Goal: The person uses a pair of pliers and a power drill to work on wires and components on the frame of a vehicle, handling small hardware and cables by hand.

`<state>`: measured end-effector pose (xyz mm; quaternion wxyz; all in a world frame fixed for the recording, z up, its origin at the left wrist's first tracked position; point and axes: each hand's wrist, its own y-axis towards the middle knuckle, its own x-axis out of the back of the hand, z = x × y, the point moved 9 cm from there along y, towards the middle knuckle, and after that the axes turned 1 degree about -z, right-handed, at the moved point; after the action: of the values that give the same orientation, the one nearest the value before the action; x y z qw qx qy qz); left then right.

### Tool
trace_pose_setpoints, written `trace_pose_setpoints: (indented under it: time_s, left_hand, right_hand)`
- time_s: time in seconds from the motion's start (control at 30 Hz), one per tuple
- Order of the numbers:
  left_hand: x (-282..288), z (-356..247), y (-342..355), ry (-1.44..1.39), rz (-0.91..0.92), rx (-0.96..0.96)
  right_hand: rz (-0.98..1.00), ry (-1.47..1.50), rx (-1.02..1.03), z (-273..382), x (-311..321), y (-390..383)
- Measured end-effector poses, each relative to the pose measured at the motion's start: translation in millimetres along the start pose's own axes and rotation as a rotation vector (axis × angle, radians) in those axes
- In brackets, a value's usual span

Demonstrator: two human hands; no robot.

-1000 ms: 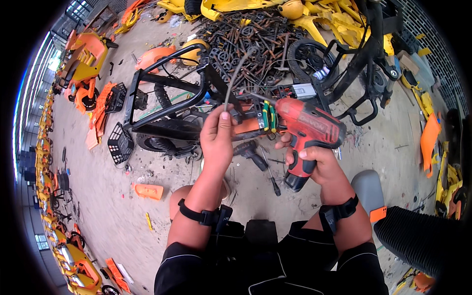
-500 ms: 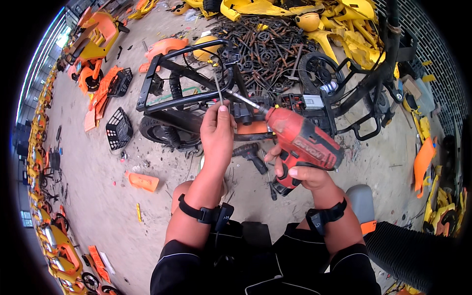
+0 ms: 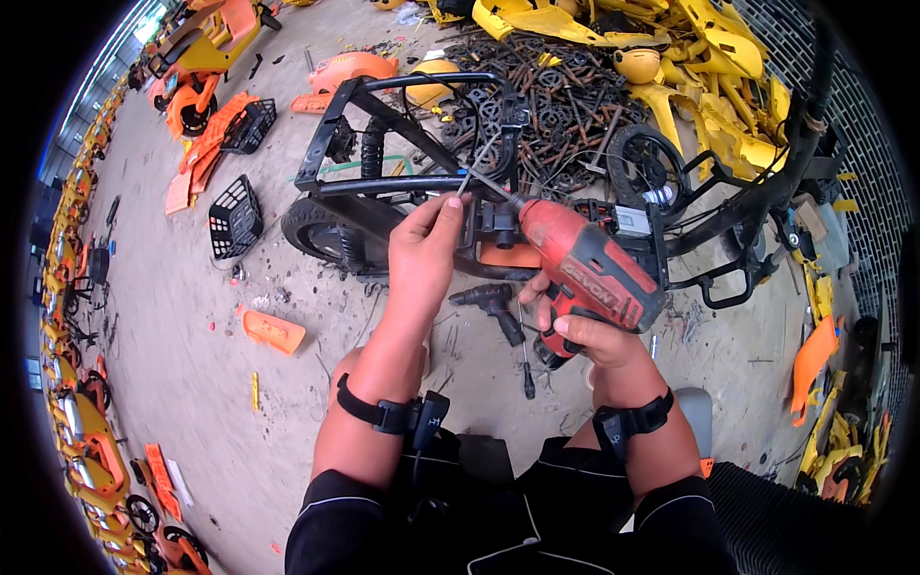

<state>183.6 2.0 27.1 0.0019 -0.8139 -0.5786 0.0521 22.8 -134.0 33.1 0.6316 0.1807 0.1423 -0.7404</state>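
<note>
My left hand (image 3: 422,249) pinches a thin metal rod (image 3: 478,161) between thumb and fingers, its free end slanting up and to the right. My right hand (image 3: 599,340) is wrapped round the grip of a red and black cordless impact driver (image 3: 585,254). A long bit (image 3: 495,188) sticks out of the driver's nose toward the left, and in the picture it crosses the rod; whether the two touch I cannot tell. Both tools are held in front of a stripped black scooter frame (image 3: 379,222), which hides nothing of my hands.
On the floor below lie a dark cordless drill (image 3: 494,309) and a screwdriver (image 3: 527,379). A black basket (image 3: 235,218) and an orange panel (image 3: 272,331) are at left. Beyond the frame rise a heap of rusty metal parts (image 3: 546,105) and yellow plastic panels (image 3: 719,57).
The rod in my left hand has tilted to the right and now crosses the driver's bit in view. The view has shifted, so the frame appears farther right. Both hands keep their holds.
</note>
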Motion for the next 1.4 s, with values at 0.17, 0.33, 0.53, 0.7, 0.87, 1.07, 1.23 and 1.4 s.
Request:
trace_pose_setpoints:
  time_s: [0.17, 0.33, 0.53, 0.7, 0.87, 1.07, 1.23, 1.4]
  left_hand:
    - [8.0, -1.4, 2.9, 0.020, -0.003, -0.020]
    - [11.5, -3.4, 5.8, 0.018, -0.021, -0.085]
    - [15.0, -6.0, 1.5, 0.052, 0.010, -0.020]
    - [14.5, -4.8, 0.8, 0.035, 0.027, -0.030]
    - [18.4, -1.0, 2.6, -0.009, 0.007, -0.027]
    - [23.0, -4.7, 4.9, -0.005, -0.015, -0.034]
    - [25.1, -8.5, 7.0, 0.006, -0.022, -0.020]
    - [25.8, -9.0, 9.5, 0.012, -0.032, -0.043]
  right_hand:
    - [-0.039, -0.029, 0.038, -4.5, 2.0, -1.7]
    - [-0.054, -0.096, 0.007, -5.9, 3.5, -7.1]
    - [-0.075, -0.160, -0.010, -9.5, 6.7, -9.6]
    - [-0.072, -0.125, 0.001, -9.8, 3.2, -7.4]
    - [-0.063, -0.092, -0.016, -15.9, 0.7, -3.3]
    - [-0.058, -0.092, 0.005, -16.4, 1.5, -0.9]
    - [-0.053, -0.079, 0.015, -15.9, 0.2, 0.4]
    - [-0.042, -0.090, -0.031, -24.8, 4.9, -1.4]
